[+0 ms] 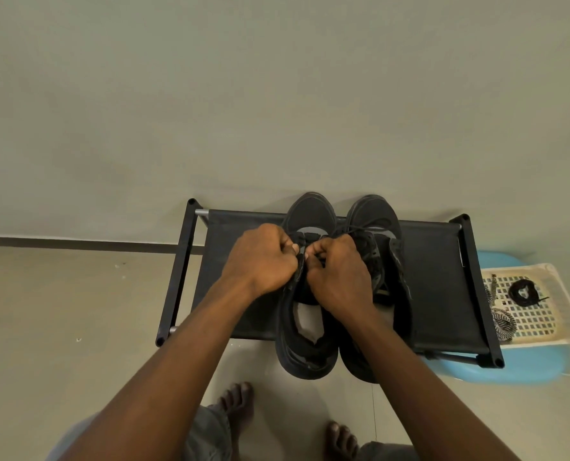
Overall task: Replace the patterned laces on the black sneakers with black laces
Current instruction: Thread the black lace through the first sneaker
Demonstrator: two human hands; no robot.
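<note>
First sneaker point(305, 344), black, sits on the rack directly under both hands, toe pointing away, heel hanging over the near rack edge. Left hand point(263, 261) is curled tight, its thumb and fingertips pinching the left eyelet flap at the throat. Right hand point(340, 276) is curled the same way, its fingertips meeting the left's at that spot. Can't tell if a lace end sits between the fingertips; knuckles hide it. Most of the lacing area is covered by the hands, with only a grey patch of tongue showing past the knuckles. Pale insole visible behind the wrists.

Second sneaker point(381, 221), black, lies just beyond the right hand, touching the first side by side; right wrist and forearm cover its heel half. A thin black lace point(370, 225) loops loose over its toe end. How far it's threaded is hard to make out.

Both stand on a black fabric-topped rack point(443, 277).

Well out past the right hand, a cream slotted tray point(543, 327) sits on something blue point(516, 372), partly behind the rack frame. In the tray are a coiled black lace point(523, 292) and a bunched patterned lace point(503, 322), the latter partly hidden by the frame.

Bare feet point(238, 402) below the forearms, the right one cut off by the frame edge.
</note>
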